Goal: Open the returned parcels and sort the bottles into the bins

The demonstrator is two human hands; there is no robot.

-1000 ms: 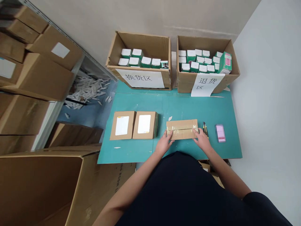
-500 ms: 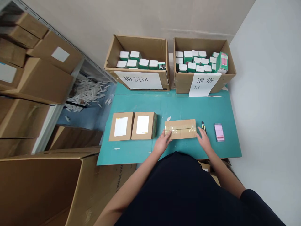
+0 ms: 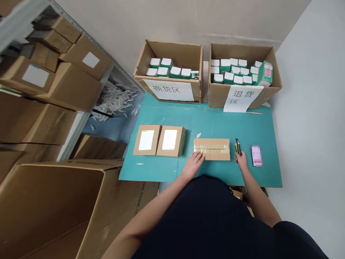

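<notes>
A flat brown cardboard box (image 3: 215,144), sealed with clear tape along its middle seam, lies on the green tabletop in front of me. My left hand (image 3: 193,164) holds its near left corner, fingers bent over the edge. To the right of the box, my right hand (image 3: 241,160) is closed around a yellow and black utility knife (image 3: 237,146), which points away from me. Whether its blade is out is too small to tell. A phone-like pink object (image 3: 256,155), partly blurred, lies right of that hand.
Two labelled cartons (image 3: 147,140) (image 3: 169,141) sit side by side at the left on the green table (image 3: 210,122). Behind stand two open boxes (image 3: 199,94) (image 3: 215,101) of green-and-white packages with paper signs. A shelf of cartons (image 3: 72,86) and a large open carton (image 3: 113,201) are at the left.
My right hand has left the box's right end and picked up the utility knife. My left hand stays at the box's left corner. The view has shifted left.
</notes>
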